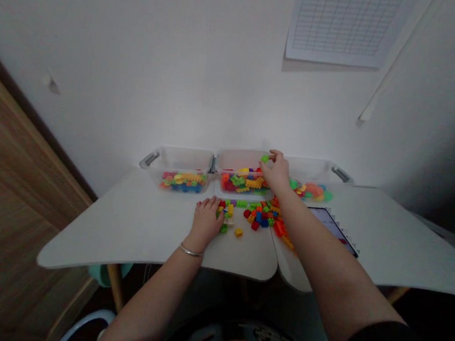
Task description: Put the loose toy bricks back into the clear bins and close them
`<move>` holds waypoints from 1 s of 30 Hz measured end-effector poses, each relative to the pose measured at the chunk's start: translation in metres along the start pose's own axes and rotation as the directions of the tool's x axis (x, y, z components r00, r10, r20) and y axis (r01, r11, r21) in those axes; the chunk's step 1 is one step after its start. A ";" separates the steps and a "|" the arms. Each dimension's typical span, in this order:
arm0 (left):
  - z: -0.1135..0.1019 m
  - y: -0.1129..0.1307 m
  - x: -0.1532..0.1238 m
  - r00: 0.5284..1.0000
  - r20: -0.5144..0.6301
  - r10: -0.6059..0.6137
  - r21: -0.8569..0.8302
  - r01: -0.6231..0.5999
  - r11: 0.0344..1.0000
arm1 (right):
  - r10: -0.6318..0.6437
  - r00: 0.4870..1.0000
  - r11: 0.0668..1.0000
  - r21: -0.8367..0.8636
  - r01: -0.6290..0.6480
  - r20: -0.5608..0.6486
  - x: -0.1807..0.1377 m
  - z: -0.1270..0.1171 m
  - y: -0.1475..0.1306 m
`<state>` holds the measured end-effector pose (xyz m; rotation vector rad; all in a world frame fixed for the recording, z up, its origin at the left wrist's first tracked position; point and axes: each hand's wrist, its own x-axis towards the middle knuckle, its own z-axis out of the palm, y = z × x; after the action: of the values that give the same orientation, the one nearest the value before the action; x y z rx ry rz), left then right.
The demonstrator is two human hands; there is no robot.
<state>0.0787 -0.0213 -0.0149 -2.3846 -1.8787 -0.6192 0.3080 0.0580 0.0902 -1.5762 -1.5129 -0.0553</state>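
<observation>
Just above middle bin (232,159) rim, right hand (277,174), green block (265,158) seemingly pinched

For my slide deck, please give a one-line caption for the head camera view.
Right hand holds a green block over the middle bin; left hand touches loose blocks on the white table.

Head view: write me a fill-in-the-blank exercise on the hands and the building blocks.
The right hand holds a ____ block above the middle bin. The bracelet sits on the ____ wrist. The phone lies to the ____ of the loose blocks.
Missing words: green, left, right.
</observation>
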 end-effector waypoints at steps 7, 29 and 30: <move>0.001 0.000 0.001 1.000 0.004 -0.004 -0.003 0.004 1.000 | 0.139 0.976 0.973 -0.205 -0.103 0.168 0.009 0.004 -0.005; 0.000 0.001 0.001 1.000 0.009 -0.002 -0.030 0.002 1.000 | -0.181 0.983 0.981 0.073 0.180 0.013 -0.116 -0.002 0.032; 0.001 0.001 0.001 1.000 0.002 0.003 -0.033 -0.003 0.999 | -0.214 0.974 0.976 0.063 0.209 0.074 -0.124 -0.002 0.032</move>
<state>0.0800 -0.0199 -0.0154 -2.4079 -1.8799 -0.6530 0.3044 -0.0328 -0.0007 -1.3831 -1.7269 -0.0713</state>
